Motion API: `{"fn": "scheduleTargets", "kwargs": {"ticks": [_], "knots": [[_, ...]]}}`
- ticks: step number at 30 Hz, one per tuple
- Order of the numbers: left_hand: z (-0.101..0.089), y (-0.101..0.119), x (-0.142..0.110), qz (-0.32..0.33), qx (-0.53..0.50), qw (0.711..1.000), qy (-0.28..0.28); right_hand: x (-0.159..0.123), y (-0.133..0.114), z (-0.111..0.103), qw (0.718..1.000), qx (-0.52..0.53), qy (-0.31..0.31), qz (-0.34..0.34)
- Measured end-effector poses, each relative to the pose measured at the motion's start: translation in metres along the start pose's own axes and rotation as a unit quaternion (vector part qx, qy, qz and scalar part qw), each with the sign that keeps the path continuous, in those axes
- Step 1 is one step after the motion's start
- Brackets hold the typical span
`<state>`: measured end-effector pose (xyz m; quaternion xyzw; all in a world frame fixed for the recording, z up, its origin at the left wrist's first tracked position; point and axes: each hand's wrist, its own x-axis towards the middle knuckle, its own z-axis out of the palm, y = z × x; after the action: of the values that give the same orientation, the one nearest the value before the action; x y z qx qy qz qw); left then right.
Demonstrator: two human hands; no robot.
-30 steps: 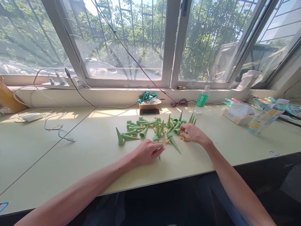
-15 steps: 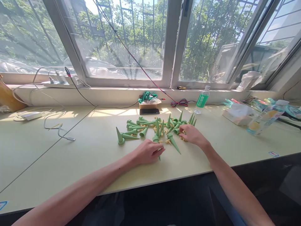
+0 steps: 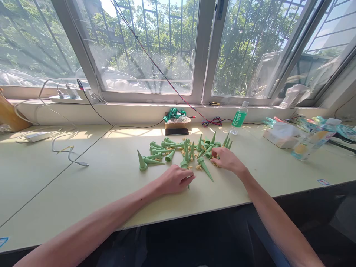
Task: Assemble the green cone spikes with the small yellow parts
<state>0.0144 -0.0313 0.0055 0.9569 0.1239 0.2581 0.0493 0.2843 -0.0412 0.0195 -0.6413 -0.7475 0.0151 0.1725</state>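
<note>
A loose pile of green plastic watering spikes (image 3: 158,151) with small yellow valves (image 3: 198,167) lies on the table. My left hand (image 3: 176,179) is closed around one watering spike (image 3: 184,164) at the near side of the pile; its cap shows above the fingers and its tip below. At the right of the pile, my right hand (image 3: 226,158) has its fingers bent together among the pieces. What they pinch is hidden. Between the hands lies another spike (image 3: 206,170), pointing toward me. One spike (image 3: 141,161) stands upright on its cap at the left.
Behind the pile are a black phone (image 3: 177,131) and a small box (image 3: 178,120) of green material. A water bottle (image 3: 238,118) stands at the back right, near a tissue box (image 3: 282,135) and a second bottle (image 3: 313,141). Cables (image 3: 69,152) lie at the left.
Almost nothing differs. My right hand has shifted very slightly at the pile; my left hand keeps its hold on the spike.
</note>
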Motion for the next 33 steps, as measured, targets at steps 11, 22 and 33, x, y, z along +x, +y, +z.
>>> {"fn": "scheduleTargets", "kwargs": {"ticks": [11, 22, 33], "knots": [[0.004, -0.003, -0.002, -0.035, 0.021, 0.998, 0.048, 0.001, 0.000, 0.000, 1.000, -0.003, -0.015, 0.011], [0.004, -0.003, -0.002, -0.043, 0.025, 0.998, 0.043, 0.004, 0.008, 0.007, 1.000, -0.005, -0.016, -0.005], [0.005, -0.012, 0.001, -0.215, 0.031, 0.970, 0.113, 0.002, 0.006, 0.003, 1.000, 0.010, -0.003, -0.006]]}}
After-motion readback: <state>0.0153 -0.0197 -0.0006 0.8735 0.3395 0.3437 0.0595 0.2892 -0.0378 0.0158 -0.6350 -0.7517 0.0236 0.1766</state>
